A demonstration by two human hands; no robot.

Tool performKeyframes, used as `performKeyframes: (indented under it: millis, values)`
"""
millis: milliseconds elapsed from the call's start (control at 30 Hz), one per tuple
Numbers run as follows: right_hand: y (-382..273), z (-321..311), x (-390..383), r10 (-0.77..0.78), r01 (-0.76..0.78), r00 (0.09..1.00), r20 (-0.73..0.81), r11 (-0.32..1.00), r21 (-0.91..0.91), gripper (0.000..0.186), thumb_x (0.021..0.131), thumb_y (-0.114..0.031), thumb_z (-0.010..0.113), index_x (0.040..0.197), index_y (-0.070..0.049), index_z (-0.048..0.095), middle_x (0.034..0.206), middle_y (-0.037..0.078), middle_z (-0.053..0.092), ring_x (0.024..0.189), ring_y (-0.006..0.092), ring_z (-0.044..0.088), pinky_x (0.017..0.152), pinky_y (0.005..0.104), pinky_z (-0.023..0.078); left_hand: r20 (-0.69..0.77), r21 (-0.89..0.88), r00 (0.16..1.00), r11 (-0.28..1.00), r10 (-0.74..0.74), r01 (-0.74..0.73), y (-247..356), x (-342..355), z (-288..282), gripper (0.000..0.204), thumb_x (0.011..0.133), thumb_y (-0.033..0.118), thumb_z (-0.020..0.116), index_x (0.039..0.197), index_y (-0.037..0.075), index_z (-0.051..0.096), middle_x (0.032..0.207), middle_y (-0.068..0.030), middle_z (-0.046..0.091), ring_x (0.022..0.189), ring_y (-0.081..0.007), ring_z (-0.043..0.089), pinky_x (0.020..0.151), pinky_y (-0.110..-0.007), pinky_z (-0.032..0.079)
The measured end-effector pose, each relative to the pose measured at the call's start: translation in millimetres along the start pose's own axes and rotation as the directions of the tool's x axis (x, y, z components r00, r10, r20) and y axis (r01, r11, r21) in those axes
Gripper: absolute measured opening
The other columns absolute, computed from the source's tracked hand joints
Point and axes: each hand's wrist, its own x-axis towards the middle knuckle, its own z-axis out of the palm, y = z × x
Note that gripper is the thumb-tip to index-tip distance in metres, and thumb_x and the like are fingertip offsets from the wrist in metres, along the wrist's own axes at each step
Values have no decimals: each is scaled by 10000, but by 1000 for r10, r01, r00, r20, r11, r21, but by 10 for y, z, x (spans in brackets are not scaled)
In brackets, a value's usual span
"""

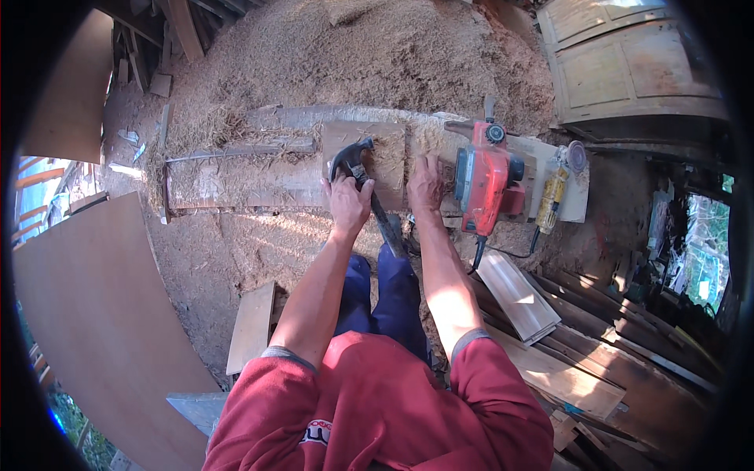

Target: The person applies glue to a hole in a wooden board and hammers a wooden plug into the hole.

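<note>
My left hand (348,200) is closed on a claw hammer (352,155) just below its dark head, with the handle slanting down toward my legs. A square wooden board (341,133) with shavings on it lies beneath the hammer on a long, weathered plank bench (220,183). My right hand (425,184) has its fingers bent together at that board's right side; what they hold, if anything, is hidden. To its right sit a red electric planer (487,192) and a yellow corded power tool (553,196).
Sawdust (393,55) heaps beyond the bench. A large plywood sheet (98,290) leans at left. Loose planks (514,294) lie low at right, near a cord. A wooden cabinet (620,59) stands at back right, scrap lumber (169,27) at back left.
</note>
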Motion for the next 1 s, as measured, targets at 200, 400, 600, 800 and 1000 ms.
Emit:
performKeyframes:
  millis: [200,400,600,800,1000]
  values:
    - [-390,-151,70,4,26,996,-86,940,339,301,898,-48,616,1192,3,657,1208,227,628,1123,421,610,950,472,507,-53,37,998,999,29,-27,-115,37,17,431,914,415,670,881,-14,697,1074,-259,659,1196,-449,559,1184,-642,205]
    - [-791,-364,-559,-242,250,968,-71,881,401,562,859,-8,634,1408,24,517,1337,303,573,1157,467,614,961,507,526,226,-97,966,984,-122,147,56,96,-194,412,907,410,688,934,1,740,1197,-277,646,1308,-447,502,1205,-627,183]
    - [-1115,-392,-783,-32,-6,998,54,814,581,602,966,-132,629,1509,-6,400,1154,301,657,962,504,675,757,544,556,137,-96,988,992,-72,85,15,168,-352,553,896,515,702,1052,-11,765,1580,-330,343,1536,-457,194,1247,-575,112]
    - [-550,-477,-978,-5,13,1000,-17,855,518,550,1040,-248,546,1507,-5,388,987,320,684,896,494,695,708,529,552,157,114,970,972,187,-206,335,278,-423,1049,876,684,637,1570,-24,296,1647,-294,216,1552,-425,166,1258,-537,130]
    - [-482,-427,-981,187,-332,934,305,773,541,515,1063,-325,485,1492,-49,415,884,306,682,831,502,684,667,557,509,360,435,922,849,141,-299,-66,92,-385,921,909,460,683,1583,-13,269,1660,-233,237,1557,-393,182,1262,-511,167]
